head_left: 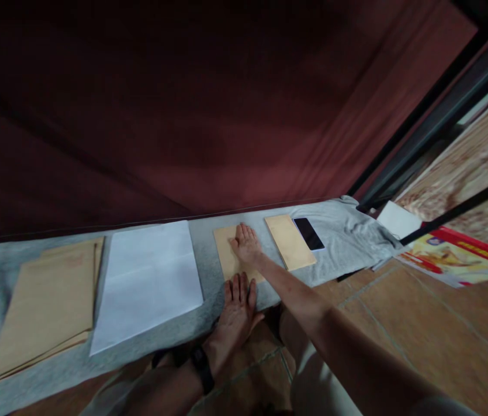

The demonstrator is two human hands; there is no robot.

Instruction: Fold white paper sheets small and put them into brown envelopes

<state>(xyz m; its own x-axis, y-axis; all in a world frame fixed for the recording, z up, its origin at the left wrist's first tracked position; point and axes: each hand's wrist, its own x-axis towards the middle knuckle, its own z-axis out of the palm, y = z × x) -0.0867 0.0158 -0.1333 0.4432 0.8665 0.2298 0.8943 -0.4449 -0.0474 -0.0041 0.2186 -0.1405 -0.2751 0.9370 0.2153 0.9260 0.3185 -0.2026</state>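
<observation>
A small tan envelope lies on the grey cloth in front of me. My right hand rests flat on its far part, fingers stretched out. My left hand lies flat at its near end, fingers apart, a black band on the wrist. A second tan envelope lies just to the right, beside a black phone.
To the left lie a stack of white paper sheets and a pile of large brown envelopes. A dark red curtain hangs behind. The tiled floor holds a colourful printed box and a white sheet.
</observation>
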